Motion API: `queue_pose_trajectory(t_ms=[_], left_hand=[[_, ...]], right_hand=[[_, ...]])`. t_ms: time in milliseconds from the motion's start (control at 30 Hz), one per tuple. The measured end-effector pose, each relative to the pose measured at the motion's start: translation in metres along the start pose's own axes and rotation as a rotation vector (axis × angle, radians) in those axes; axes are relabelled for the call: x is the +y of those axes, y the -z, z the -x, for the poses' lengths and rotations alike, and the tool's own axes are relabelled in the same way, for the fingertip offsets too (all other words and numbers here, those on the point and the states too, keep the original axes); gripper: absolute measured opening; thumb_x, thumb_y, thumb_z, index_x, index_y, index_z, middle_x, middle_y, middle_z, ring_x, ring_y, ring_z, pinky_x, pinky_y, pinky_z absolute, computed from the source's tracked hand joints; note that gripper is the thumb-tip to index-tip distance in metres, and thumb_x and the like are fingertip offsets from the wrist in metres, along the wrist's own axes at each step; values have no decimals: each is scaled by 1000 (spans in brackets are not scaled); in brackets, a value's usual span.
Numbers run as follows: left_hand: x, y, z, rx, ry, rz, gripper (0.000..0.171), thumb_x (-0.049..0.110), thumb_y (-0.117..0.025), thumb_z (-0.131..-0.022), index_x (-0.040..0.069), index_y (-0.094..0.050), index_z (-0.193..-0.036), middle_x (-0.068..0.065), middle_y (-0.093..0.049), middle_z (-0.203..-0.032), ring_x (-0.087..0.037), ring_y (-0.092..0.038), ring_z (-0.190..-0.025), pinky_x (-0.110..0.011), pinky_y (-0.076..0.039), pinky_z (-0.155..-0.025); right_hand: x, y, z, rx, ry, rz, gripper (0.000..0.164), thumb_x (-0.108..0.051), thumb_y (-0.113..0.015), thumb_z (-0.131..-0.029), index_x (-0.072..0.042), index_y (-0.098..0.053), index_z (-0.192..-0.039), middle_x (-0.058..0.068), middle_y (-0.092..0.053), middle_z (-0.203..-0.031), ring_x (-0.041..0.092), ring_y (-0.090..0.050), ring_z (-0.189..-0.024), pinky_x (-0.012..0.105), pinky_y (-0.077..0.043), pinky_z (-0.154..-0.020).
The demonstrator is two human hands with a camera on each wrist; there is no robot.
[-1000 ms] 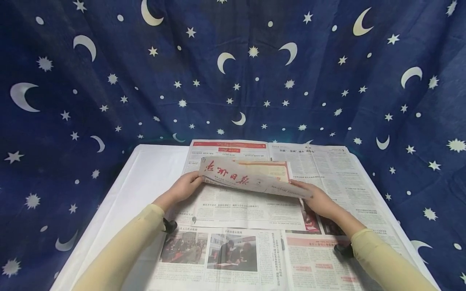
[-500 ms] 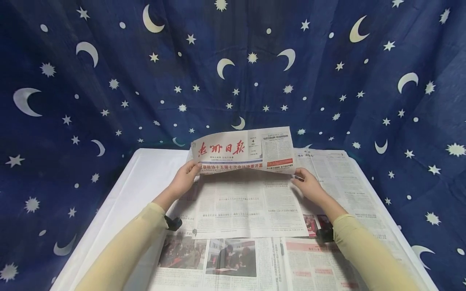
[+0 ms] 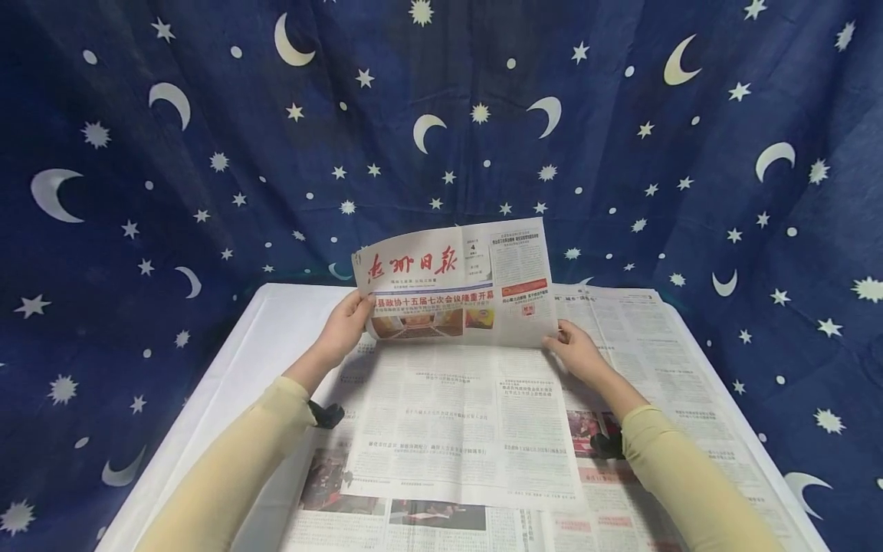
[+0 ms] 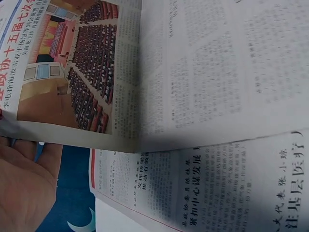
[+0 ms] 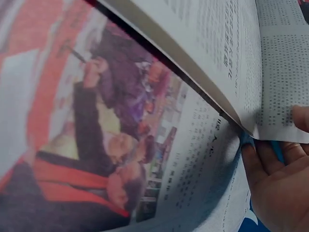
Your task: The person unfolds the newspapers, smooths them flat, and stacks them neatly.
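Note:
A folded newspaper (image 3: 431, 268) with a red masthead is raised over the far half of the table, its top part tilted up. Its lower part hangs down toward the near side. My left hand (image 3: 345, 326) grips the left edge, thumb in front. On the opposite edge, my right hand (image 3: 579, 353) pinches the paper near the fold. In the left wrist view, fingers (image 4: 49, 159) lie behind the page beside a hall photo. The right wrist view has the thumb (image 5: 300, 118) over the sheet and the other fingers beneath.
More newspaper sheets (image 3: 621, 368) lie spread underneath, over a white-covered table (image 3: 276, 330). White cloth shows along the left side. A dark blue curtain (image 3: 441, 153) with moons and stars hangs behind the table.
The folded newspaper's top part has tipped upright, so its front page now faces me. More of its front shows, including a photo. The lower part has come nearer, covering more of the sheets below.

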State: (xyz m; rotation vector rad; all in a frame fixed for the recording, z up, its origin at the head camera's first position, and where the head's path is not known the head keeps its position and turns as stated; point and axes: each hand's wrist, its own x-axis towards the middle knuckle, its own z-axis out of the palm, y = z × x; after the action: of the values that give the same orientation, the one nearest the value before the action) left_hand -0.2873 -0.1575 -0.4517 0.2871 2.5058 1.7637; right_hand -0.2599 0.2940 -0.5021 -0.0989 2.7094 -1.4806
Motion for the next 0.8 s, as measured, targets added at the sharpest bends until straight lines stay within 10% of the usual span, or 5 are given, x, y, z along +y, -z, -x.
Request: queue_pose_trajectory(t_ms=[333,533,800], left_hand=[[7,-7,-6,72,-11,-36,53,47,-37,-110,11,-48,-148,-13,-60,-127,-27,-55,-111,-43,-47,-91],[12,-12,-14,145,-26,-73,44,47,-38,-110,6,-55,-119,-10,-54,-96,-22,-49,-84,-33,-42,-67],[16,-16,-19,127,11,6,52,46,-41,-110,6,-50,-141,-15,-61,-120,-28,-58,-111,-46,-47,-101]], right_hand=[[1,-6,10,56,-62,-91,55,-25,-56,-107,-2,-38,-154,25,-63,-132,31,-67,-101,31,-55,-73],[0,-10,16,59,-115,-167,53,-22,-51,-108,-5,-34,-156,24,-58,-140,35,-66,-114,35,-57,-86],[-4,-13,27,75,-169,-209,51,-16,-48,-108,-3,-34,-156,24,-61,-134,28,-69,-106,30,-58,-81]])
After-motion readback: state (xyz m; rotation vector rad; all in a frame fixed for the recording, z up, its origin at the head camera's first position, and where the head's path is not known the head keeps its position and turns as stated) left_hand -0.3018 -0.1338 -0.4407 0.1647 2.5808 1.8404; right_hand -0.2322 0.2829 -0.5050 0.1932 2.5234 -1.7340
